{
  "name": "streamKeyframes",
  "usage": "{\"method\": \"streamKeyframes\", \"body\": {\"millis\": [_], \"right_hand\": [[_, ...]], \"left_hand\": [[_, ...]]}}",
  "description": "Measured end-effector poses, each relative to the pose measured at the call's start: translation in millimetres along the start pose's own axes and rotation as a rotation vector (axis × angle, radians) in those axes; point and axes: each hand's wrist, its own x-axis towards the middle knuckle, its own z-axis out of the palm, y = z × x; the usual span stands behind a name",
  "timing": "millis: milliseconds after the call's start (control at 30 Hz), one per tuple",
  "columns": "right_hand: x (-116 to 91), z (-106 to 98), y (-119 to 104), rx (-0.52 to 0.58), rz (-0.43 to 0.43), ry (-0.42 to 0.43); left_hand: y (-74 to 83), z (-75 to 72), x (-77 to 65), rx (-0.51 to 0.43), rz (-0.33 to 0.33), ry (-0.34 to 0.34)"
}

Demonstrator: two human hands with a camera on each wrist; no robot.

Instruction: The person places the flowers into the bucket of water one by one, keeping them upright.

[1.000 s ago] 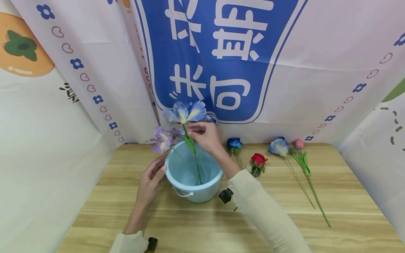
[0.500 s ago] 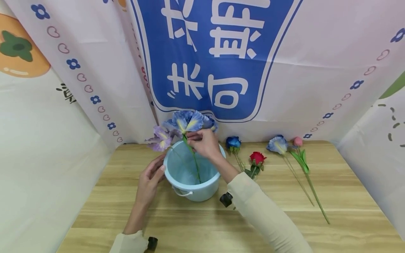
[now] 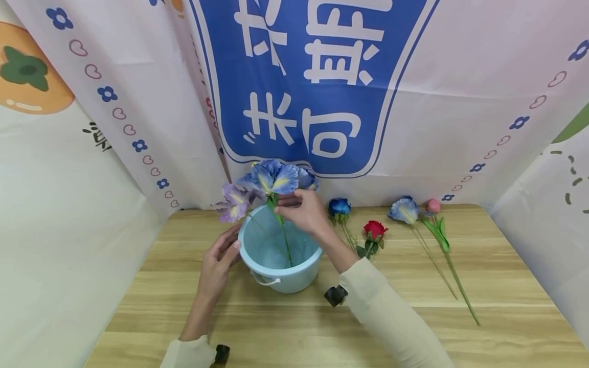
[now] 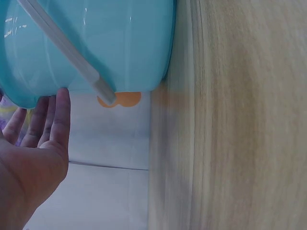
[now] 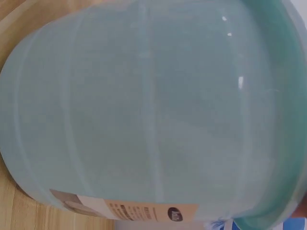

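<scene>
A light blue bucket (image 3: 290, 282) with a white handle stands on the wooden table, a blue iris (image 3: 273, 176) upright in it. Beside the iris's upper stem and leaf is my right hand (image 3: 304, 212), its thumb and fingers slightly apart over the bucket. My left hand (image 3: 221, 260) rests against the bucket's left side. In the left wrist view, its straight fingers (image 4: 62, 112) touch the outer wall below the rim. A purple iris (image 3: 234, 203) leans over the left rim, and another blue bloom (image 3: 307, 179) shows behind my right hand. Bucket wall (image 5: 120, 105) fills the right wrist view.
Right of the bucket lie a blue rose (image 3: 339, 206), a red rose (image 3: 375, 230), a pale blue iris (image 3: 404, 210) and a pink tulip (image 3: 433, 206). A printed cloth backdrop (image 3: 437, 153) hangs right behind the table (image 3: 414, 337).
The blue iris has sunk lower into the bucket. My right hand went down with it, then drew slightly right, away from the stem. The left hand stays at the bucket.
</scene>
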Motion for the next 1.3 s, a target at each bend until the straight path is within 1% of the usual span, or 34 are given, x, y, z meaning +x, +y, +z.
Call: {"method": "streamKeyframes", "body": {"millis": [100, 300, 567, 867, 1100, 1300], "right_hand": [[-4.2, -4.2, -1.3, 0.022, -0.008, -0.003], [-15.1, -16.3, -2.7, 0.129, 0.009, 0.003], [-26.7, -37.2, 4.5, 0.199, 0.017, 0.029], [-41.7, -63.1, 11.9, 0.216, 0.018, 0.033], [-52.2, -89.3, 23.4, 0.223, 0.006, 0.081], [-60.9, -112.7, 37.1, 0.223, 0.033, 0.112]], "left_hand": [[0.1, 0.1, 0.2, 0.001, -0.001, 0.003], [-0.1, -0.6, 0.6, 0.003, -0.005, 0.004], [0.3, -1.5, 0.1, 0.023, -0.006, 0.010], [0.0, -1.1, 0.2, 0.020, 0.002, 0.004], [0.2, -0.5, 1.2, 0.031, -0.001, 0.000], [0.5, 0.0, 1.5, 0.031, -0.008, 0.007]]}}
